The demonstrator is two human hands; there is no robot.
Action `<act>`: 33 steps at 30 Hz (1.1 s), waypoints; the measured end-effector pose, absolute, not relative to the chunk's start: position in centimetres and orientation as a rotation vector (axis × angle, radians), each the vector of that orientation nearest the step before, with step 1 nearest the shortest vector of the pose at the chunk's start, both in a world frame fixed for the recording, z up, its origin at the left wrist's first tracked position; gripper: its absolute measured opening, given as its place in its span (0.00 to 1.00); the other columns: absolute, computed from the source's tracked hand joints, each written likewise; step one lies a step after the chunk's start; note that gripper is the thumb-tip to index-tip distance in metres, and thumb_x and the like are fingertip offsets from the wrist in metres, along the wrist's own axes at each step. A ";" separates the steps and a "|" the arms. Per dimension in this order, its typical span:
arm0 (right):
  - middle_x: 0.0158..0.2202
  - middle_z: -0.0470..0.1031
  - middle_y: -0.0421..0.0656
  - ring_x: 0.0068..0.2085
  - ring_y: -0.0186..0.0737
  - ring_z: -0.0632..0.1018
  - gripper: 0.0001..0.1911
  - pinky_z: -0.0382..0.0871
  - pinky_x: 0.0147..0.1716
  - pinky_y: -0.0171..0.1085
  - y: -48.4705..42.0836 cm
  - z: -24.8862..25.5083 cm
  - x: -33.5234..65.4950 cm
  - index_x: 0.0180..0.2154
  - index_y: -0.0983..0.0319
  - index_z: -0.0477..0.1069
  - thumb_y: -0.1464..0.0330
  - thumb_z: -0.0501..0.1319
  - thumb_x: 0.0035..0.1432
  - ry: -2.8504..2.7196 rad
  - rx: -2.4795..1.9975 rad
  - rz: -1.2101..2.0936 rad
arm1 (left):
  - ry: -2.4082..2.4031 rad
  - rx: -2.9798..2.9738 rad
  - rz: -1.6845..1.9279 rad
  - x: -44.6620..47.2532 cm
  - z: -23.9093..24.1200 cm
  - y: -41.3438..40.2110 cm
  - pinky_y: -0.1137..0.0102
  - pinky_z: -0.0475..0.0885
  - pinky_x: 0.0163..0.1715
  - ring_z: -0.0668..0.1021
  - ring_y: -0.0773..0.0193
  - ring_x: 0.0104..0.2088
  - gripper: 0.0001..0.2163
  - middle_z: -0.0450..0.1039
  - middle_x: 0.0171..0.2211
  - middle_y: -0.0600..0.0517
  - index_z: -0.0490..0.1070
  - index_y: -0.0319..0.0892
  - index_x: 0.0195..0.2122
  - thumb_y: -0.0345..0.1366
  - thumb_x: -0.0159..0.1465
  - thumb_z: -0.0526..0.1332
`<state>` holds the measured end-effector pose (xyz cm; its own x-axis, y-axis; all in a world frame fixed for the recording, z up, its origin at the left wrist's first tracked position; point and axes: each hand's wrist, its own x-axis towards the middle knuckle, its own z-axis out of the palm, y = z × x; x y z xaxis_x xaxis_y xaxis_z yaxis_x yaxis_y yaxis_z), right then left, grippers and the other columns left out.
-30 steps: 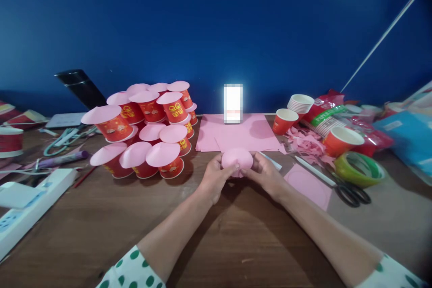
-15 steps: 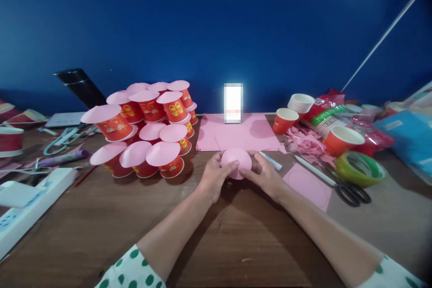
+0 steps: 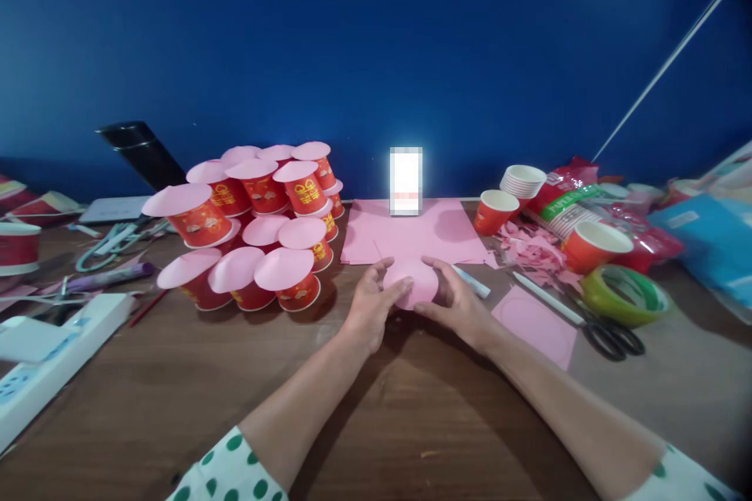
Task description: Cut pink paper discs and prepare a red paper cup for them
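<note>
A pink paper disc (image 3: 421, 280) is held up between my hands at the middle of the table. My left hand (image 3: 372, 304) grips its left side, the thumb pressed on the face and the fingers behind the edge. On the other side, my right hand (image 3: 461, 304) curls round the disc, thumb at the lower rim and a fingertip at the upper right. What lies under the disc is hidden. To the left, red paper cups (image 3: 200, 221) stand upside down in two tiers, each topped by a pink paper cone (image 3: 284, 269).
Behind the disc lie pink sheets (image 3: 364, 231) and a bright blurred screen (image 3: 406, 180). On the right are upright cups (image 3: 497, 211), paper scraps (image 3: 534, 246), a marked pink sheet (image 3: 532, 329), a white pen (image 3: 546, 296), green tape (image 3: 623, 296) and scissors (image 3: 614, 338). A power strip (image 3: 70, 352) lies left.
My right thumb has shifted off the disc's face toward its lower right rim, and the right fingers have spread along the edge. My left hand keeps its grip.
</note>
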<state>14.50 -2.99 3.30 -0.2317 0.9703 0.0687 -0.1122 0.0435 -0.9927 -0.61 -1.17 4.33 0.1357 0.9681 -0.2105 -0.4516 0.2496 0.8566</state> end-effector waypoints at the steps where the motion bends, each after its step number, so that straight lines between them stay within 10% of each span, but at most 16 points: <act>1: 0.47 0.72 0.46 0.46 0.45 0.75 0.38 0.70 0.45 0.44 -3.0 3.3 14.5 0.57 0.57 0.51 0.67 0.67 0.48 -1.329 -0.964 1.381 | 0.901 0.726 1.172 -0.6 4.3 -1.2 0.71 0.71 0.35 0.76 0.67 0.33 0.30 0.72 0.39 0.49 0.62 0.41 0.49 0.34 0.45 0.71; 25: 0.24 0.68 0.33 0.27 0.33 0.71 0.31 0.65 0.28 0.34 -2.7 4.0 14.8 0.52 0.58 0.57 0.64 0.66 0.48 -1.124 -1.088 1.341 | 0.882 0.759 1.131 -0.8 4.2 -1.1 0.72 0.71 0.31 0.76 0.65 0.32 0.32 0.73 0.38 0.48 0.62 0.42 0.50 0.35 0.44 0.71; 33: 0.33 0.75 0.38 0.34 0.39 0.76 0.31 0.70 0.34 0.39 -2.9 4.1 14.4 0.52 0.56 0.56 0.63 0.67 0.48 -1.117 -1.048 1.415 | 0.928 0.822 1.108 -0.8 4.0 -1.2 0.71 0.72 0.34 0.76 0.65 0.34 0.32 0.73 0.39 0.48 0.63 0.42 0.51 0.35 0.44 0.71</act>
